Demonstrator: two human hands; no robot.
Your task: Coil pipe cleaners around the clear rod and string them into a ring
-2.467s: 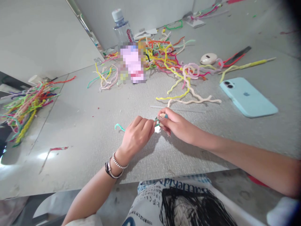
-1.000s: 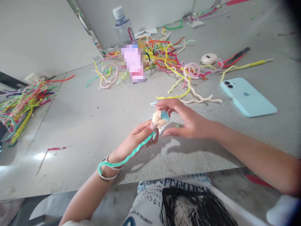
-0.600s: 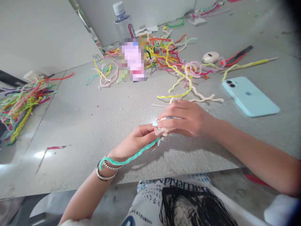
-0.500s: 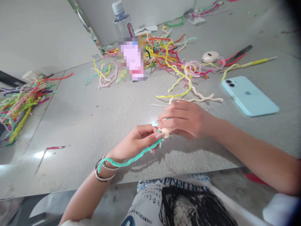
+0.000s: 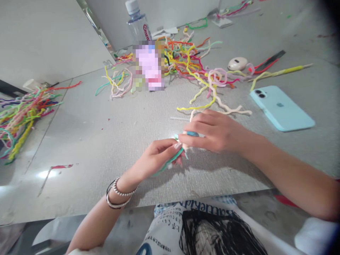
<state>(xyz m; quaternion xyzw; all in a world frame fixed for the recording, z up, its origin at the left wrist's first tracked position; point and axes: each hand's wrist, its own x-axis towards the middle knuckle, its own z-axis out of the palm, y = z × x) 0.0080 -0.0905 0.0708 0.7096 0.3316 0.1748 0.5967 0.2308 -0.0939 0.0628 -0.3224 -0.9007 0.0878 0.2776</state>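
My left hand (image 5: 163, 154) is closed, with thumb and fingers pinching a turquoise pipe cleaner (image 5: 170, 162) whose loose end trails below the hand. My right hand (image 5: 215, 132) meets it at the fingertips, closed around a small pale peach pipe-cleaner piece (image 5: 183, 141) that is mostly covered by fingers. A dark blue object (image 5: 192, 134) shows between the right fingers; its kind is hidden. Just beyond the right hand, a thin clear stick (image 5: 179, 118) and cream pipe cleaners (image 5: 228, 110) lie on the table.
A light blue phone (image 5: 283, 109) lies right of my hands, with a white oval case (image 5: 237, 63) behind it. Mixed pipe cleaners (image 5: 183, 60) are heaped at the back, near a plastic bottle (image 5: 139, 26). Another bundle (image 5: 29, 113) lies at the far left of the grey table (image 5: 87, 152).
The turquoise pipe cleaner's free end has swung off my left wrist and under the hand. My right fingers have shifted slightly, uncovering more of the blue object and covering more of the peach piece.
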